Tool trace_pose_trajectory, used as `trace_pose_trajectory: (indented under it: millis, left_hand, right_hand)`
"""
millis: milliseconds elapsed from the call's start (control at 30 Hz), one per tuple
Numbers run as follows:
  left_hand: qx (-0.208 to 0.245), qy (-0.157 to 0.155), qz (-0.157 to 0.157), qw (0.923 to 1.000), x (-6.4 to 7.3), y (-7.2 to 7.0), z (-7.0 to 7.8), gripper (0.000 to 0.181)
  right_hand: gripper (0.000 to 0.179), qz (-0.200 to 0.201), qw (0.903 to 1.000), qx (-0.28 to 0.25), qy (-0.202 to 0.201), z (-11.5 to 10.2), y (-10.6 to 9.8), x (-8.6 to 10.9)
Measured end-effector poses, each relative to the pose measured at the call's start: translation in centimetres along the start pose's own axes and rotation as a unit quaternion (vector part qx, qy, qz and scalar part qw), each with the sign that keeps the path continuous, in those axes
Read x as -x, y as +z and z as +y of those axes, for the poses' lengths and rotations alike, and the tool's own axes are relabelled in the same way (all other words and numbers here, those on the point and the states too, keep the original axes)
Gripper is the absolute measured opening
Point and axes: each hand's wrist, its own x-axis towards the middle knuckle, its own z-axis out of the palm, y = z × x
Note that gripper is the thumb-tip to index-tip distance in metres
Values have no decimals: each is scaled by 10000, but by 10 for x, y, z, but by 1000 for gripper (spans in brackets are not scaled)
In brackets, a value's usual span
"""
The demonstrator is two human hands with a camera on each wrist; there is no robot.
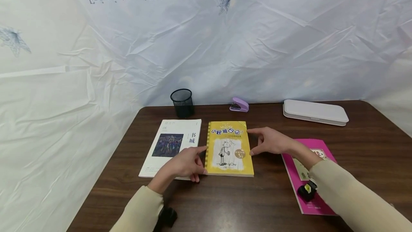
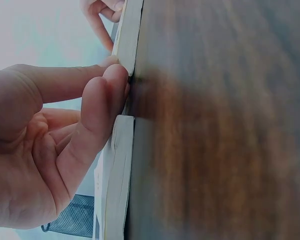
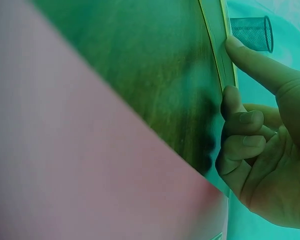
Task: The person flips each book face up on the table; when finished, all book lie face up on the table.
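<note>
A yellow paperback book with a cartoon figure lies flat on the dark wooden table between my two hands. At its left edge, my left hand touches the book with thumb and index finger spread along the side. My right hand touches the right edge in the same way; its other fingers are bent inward in the right wrist view. Left of the yellow book is a white book with a dark picture, partly behind my left hand. Under my right forearm lies a pink book, partly covered by the sleeve.
Along the table's back stand a black mesh pen holder, a purple stapler and a white case. Behind the table hangs a pale creased cloth with printed lettering.
</note>
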Motion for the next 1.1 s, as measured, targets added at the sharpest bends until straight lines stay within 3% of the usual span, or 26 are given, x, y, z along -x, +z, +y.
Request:
trace_pose_trajectory:
  millis: [300,1100]
  left_hand:
    - [88,-30,-12,10000,-9,-5,-2,85]
    - [365,-151,43,9992,-17,-7,-2,84]
  right_hand:
    - [99,-143,9997,-168,48,5,-3,-2]
    - [102,-216,9989,-297,291,6,-5,-8]
